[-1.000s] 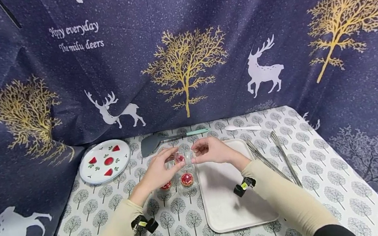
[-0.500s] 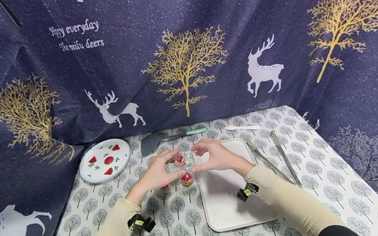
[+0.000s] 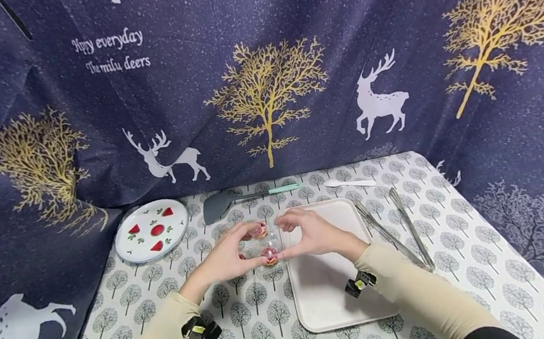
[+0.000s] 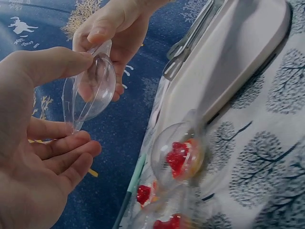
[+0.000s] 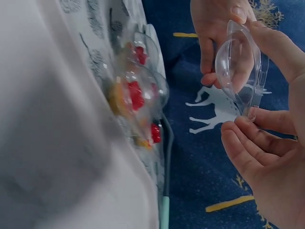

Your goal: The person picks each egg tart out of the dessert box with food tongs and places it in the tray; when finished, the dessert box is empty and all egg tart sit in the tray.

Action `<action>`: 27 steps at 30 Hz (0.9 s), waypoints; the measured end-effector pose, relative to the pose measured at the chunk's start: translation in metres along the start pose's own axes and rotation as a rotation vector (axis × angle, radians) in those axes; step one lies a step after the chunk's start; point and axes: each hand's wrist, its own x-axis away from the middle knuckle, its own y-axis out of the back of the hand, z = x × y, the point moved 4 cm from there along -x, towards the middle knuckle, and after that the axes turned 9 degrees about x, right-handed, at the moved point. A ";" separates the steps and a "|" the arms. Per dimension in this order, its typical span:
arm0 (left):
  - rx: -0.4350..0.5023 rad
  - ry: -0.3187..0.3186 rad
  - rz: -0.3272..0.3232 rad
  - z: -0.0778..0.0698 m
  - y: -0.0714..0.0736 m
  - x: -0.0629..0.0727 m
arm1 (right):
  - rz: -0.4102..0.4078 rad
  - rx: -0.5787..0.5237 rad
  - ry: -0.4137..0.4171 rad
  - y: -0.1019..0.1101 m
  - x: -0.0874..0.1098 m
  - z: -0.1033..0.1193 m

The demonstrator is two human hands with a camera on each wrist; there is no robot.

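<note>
Both hands hold a clear plastic domed case [image 4: 97, 90] up above the table, its two rims slightly apart; nothing shows inside it. My left hand [image 3: 223, 256] pinches one side, with the thumb on the top edge and fingertips at the bottom. Opposite it, my right hand [image 3: 314, 233] grips the other side the same way, as the right wrist view shows. Beneath them sit several small tarts with red topping in clear domed packs, among them a near tart [image 3: 270, 256] and a farther tart [image 3: 260, 230], partly hidden by the left hand.
A white rectangular tray [image 3: 342, 301] lies right of the tarts, under the right forearm. Metal tongs [image 3: 411, 226] rest beyond its right side. Along the back are a grey spatula [image 3: 217, 207] with a mint handle and a small white utensil [image 3: 349, 183]. A watermelon-patterned plate [image 3: 132, 247] stands far left.
Both thumbs have come down and toward me, and now meet in front of the near tart. Fingers and thumbs are spread wider around the clear case. Tray, plate and utensils stay put.
</note>
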 end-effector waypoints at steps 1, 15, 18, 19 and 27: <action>0.009 -0.007 0.005 0.001 -0.002 0.002 | 0.007 -0.006 -0.002 -0.002 0.002 0.001; 0.026 0.052 0.093 0.012 -0.026 0.033 | 0.119 0.054 0.019 -0.032 0.025 0.016; 0.010 0.051 0.101 0.014 -0.030 0.037 | 0.122 0.071 0.039 -0.036 0.028 0.019; 0.003 0.047 0.107 0.015 -0.032 0.038 | 0.125 0.079 0.042 -0.037 0.029 0.020; -0.063 -0.005 0.132 0.020 -0.042 0.045 | 0.173 0.145 0.045 -0.053 0.035 0.023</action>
